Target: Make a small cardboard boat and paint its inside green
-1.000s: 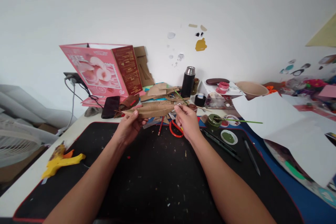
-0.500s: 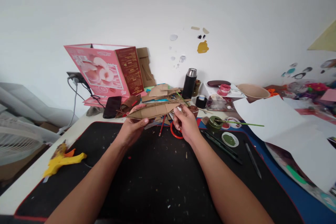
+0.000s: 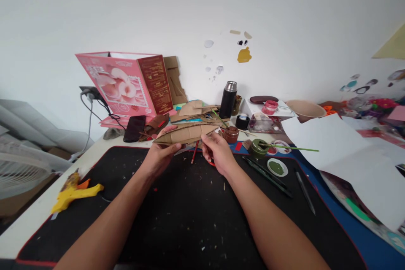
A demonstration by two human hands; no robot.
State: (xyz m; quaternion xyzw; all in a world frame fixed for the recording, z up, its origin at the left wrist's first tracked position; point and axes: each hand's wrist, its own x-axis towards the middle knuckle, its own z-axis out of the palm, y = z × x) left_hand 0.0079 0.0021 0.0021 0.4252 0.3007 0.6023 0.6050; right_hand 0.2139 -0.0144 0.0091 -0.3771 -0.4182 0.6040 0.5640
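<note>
A long, pointed piece of corrugated cardboard (image 3: 186, 133), creased across its width, is held up above the far part of the black mat. My left hand (image 3: 163, 150) grips its left end, thumb along the near edge and fingers behind. At the right end, my right hand (image 3: 217, 147) pinches the cardboard between thumb and fingers. Below the piece, a red pencil (image 3: 195, 152) lies on the mat. Red scissor handles (image 3: 211, 162) are mostly hidden by my right hand. Loose cardboard scraps (image 3: 193, 109) are heaped behind.
A yellow glue gun (image 3: 76, 192) lies at left on the black mat (image 3: 183, 219). A pink box (image 3: 126, 84), a phone (image 3: 135, 128) and a black flask (image 3: 228, 100) stand or lie behind. Right are a green paint jar (image 3: 258, 148), a paint dish (image 3: 277, 168) and pens (image 3: 267, 176).
My right hand has shifted slightly left along the cardboard's near edge, uncovering more of the brown jar and covering most of the scissor handles. My left hand keeps its hold.
</note>
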